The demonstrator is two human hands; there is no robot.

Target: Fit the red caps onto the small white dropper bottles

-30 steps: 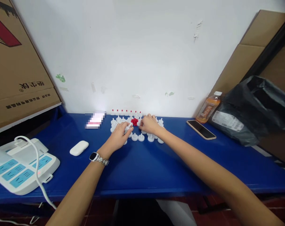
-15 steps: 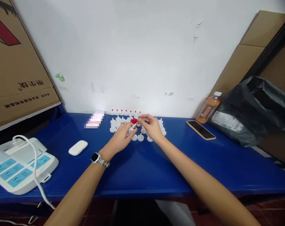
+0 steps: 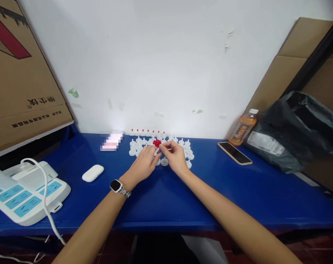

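My left hand (image 3: 144, 163) is closed around a white nozzle cap (image 3: 156, 151), whose thin spout points up and right. My right hand (image 3: 175, 157) pinches at the tip of that spout, thumb and forefinger together; what lies between them is too small to make out. Just behind the fingertips is a pile of small red caps (image 3: 156, 143). Many white nozzle caps (image 3: 164, 161) stand around both hands, mostly spout up, some partly hidden by the fingers. Along the wall runs a row of white nozzle caps with red tips (image 3: 143, 132).
On the blue table (image 3: 166, 198), a power strip (image 3: 31, 198) with a white cable and a white oval case (image 3: 93, 173) lie left. A phone (image 3: 235, 153), an orange drink bottle (image 3: 243, 128) and a black plastic bag (image 3: 287, 135) are right. A cardboard box (image 3: 25, 80) leans at far left.
My right hand has come down and slightly left, its fingertips now meeting the spout held in my left hand. The view has shifted slightly.
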